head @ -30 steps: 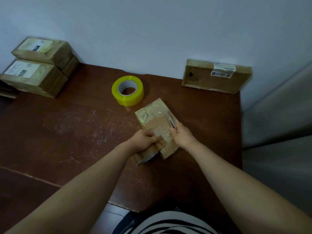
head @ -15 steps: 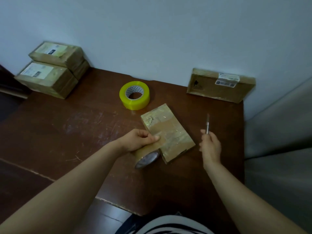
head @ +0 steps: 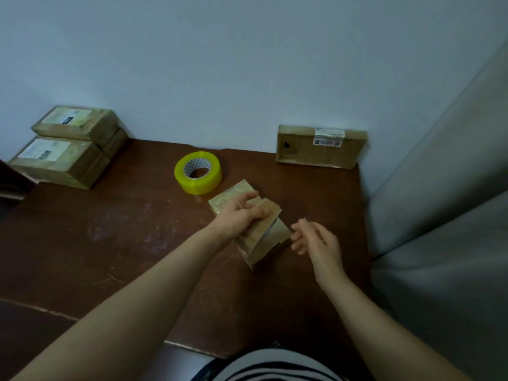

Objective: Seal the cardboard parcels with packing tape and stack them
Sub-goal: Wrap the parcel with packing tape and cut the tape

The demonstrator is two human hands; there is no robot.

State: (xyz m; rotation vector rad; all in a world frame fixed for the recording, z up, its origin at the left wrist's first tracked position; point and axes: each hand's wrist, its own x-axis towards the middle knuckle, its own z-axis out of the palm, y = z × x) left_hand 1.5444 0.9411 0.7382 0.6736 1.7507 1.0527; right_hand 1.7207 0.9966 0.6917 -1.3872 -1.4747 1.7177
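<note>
Two changes | left hand (head: 239, 215) moved up parcel (head: 270, 240) | right hand (head: 319, 240) nearer

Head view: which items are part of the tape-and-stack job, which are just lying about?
Job: parcel under the left hand; brown tape roll it grips; right hand beside it; yellow tape roll, idle; stacked parcels back left; flat parcel against the wall.
Lying about: grey cushion on the right; dark furniture at the left edge.

My scratched brown worktop (head: 110, 243) sits against a pale wall (head: 247, 64), with something grey and padded (head: 439, 243) at its right edge and my striped shirt (head: 275, 364) below.
</note>
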